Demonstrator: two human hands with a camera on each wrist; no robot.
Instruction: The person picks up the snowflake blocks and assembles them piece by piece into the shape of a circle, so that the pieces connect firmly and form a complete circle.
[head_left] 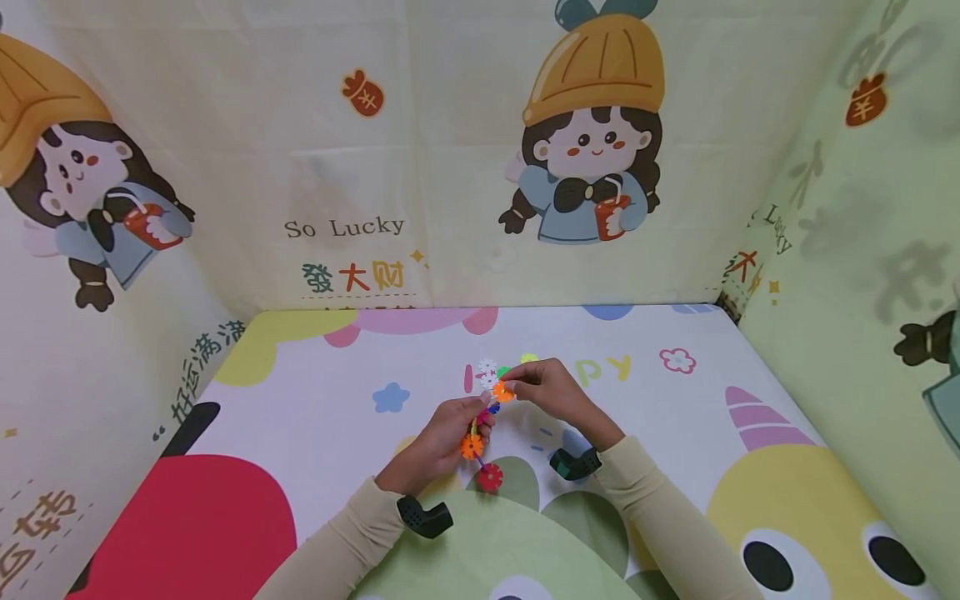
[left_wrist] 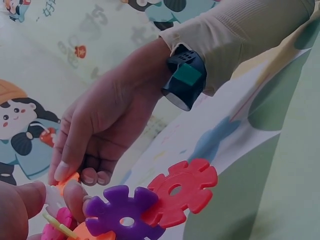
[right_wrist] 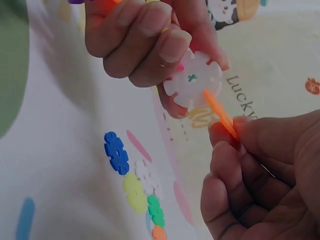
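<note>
My left hand [head_left: 453, 429] holds a chain of notched plastic snowflake discs. In the left wrist view a red disc [left_wrist: 185, 190] ends the chain, joined to a purple disc [left_wrist: 122, 207], with orange, yellow and pink ones [left_wrist: 59, 231] nearer the fingers. A white disc [right_wrist: 200, 82] sticks out of the left hand's grip in the right wrist view. Between thumb and fingertips, my right hand [head_left: 551, 392] pinches an orange disc [right_wrist: 220, 112], turned edge-on. Its edge is right at the white disc's notched rim. The left fingers hide part of the chain.
Loose discs lie on the printed tabletop beyond the hands: blue [right_wrist: 116, 153], yellow [right_wrist: 135, 193], white [right_wrist: 146, 176], green [right_wrist: 156, 211] and orange [right_wrist: 159, 233]. A printed cloth wall [head_left: 450, 167] rises behind the table, with others at both sides.
</note>
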